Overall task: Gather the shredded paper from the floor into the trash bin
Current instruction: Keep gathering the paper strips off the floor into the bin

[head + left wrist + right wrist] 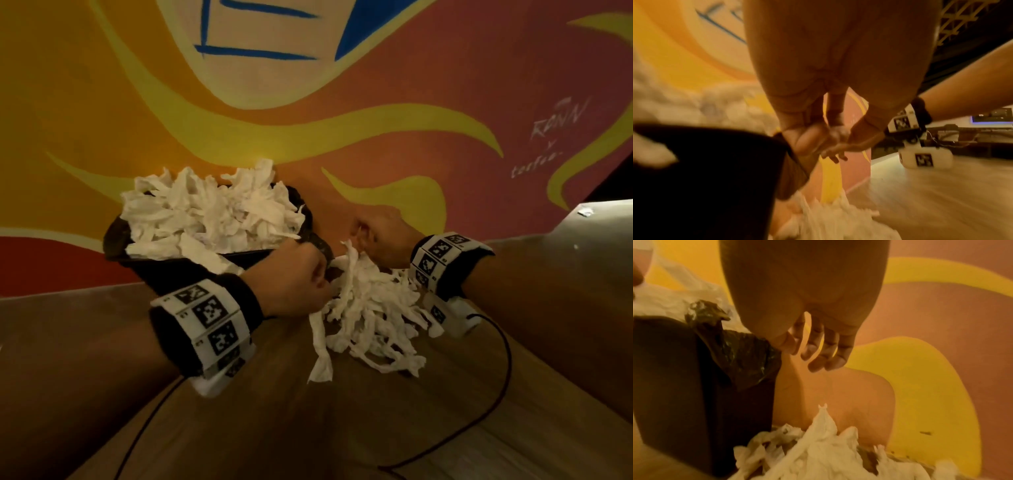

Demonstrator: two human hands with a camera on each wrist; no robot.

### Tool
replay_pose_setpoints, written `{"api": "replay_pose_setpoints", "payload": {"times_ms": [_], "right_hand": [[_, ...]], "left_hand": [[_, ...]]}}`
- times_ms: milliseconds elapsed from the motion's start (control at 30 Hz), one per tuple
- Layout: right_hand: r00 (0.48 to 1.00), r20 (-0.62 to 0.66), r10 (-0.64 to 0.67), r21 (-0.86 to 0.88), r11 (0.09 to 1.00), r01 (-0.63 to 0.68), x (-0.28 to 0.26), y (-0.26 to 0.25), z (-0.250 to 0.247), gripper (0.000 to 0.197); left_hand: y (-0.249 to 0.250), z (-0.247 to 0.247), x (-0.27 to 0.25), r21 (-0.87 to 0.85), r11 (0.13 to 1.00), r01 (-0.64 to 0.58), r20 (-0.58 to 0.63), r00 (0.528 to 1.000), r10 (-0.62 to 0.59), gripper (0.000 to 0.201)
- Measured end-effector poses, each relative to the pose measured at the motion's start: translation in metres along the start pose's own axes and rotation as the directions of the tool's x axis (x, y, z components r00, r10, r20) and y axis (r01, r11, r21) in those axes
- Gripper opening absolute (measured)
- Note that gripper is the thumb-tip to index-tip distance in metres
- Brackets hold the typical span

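Note:
A black trash bin stands against the painted wall, heaped over its rim with white shredded paper. To its right a loose pile of shredded paper lies on the wooden floor. My left hand is at the bin's right corner with its fingers curled against the pile's upper left. The blur hides whether it holds any strips. My right hand hovers just above the pile's peak, fingers hanging straight and loose, holding nothing.
The painted wall rises right behind the bin and pile. A black bin liner folds over the bin's rim. Thin dark cables trail over the floor near my arms. One small scrap lies on the pale ledge at far right.

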State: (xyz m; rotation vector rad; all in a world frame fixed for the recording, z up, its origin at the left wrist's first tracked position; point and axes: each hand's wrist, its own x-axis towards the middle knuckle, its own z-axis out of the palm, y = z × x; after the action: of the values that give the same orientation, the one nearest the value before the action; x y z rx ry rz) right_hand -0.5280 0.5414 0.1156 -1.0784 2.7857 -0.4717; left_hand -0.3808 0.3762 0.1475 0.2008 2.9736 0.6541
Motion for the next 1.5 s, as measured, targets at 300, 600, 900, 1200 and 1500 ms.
{"api": "replay_pose_setpoints", "payload": {"times_ms": [300,600,900,1200,1500], "right_hand": [[0.932,0.362,0.014,-0.132,0.991,0.036,-0.011,0.033,0.048,0.034],[0.800,0.599,-0.032,-0.183,0.967,0.177,-0.018,0.038,0.103,0.075],[0.794,0.608,0.015,-0.338,0.910,0.241,-0.031,0.047,0.115,0.037],[0.894,0.446,-0.044,-0.204,0.967,0.150,-0.041,0.051,0.093,0.018],[0.996,-0.072,-0.055,0.159,0.985,0.066,-0.036,0.027,0.067,0.036]], "left_hand": [[-0.030,0.151,0.058,0.184,0.960,0.211,0.247,0.936,-0.253,0.086],[-0.063,0.184,0.090,0.152,0.874,0.461,0.302,0.821,-0.486,0.092],[-0.061,0.194,0.060,0.126,0.962,0.242,0.236,0.935,-0.266,0.034],[-0.066,0.186,0.026,-0.295,0.852,0.432,0.230,0.898,-0.376,0.031],[-0.075,0.158,0.016,-0.327,0.866,0.378,0.017,0.919,-0.394,0.027]]}}
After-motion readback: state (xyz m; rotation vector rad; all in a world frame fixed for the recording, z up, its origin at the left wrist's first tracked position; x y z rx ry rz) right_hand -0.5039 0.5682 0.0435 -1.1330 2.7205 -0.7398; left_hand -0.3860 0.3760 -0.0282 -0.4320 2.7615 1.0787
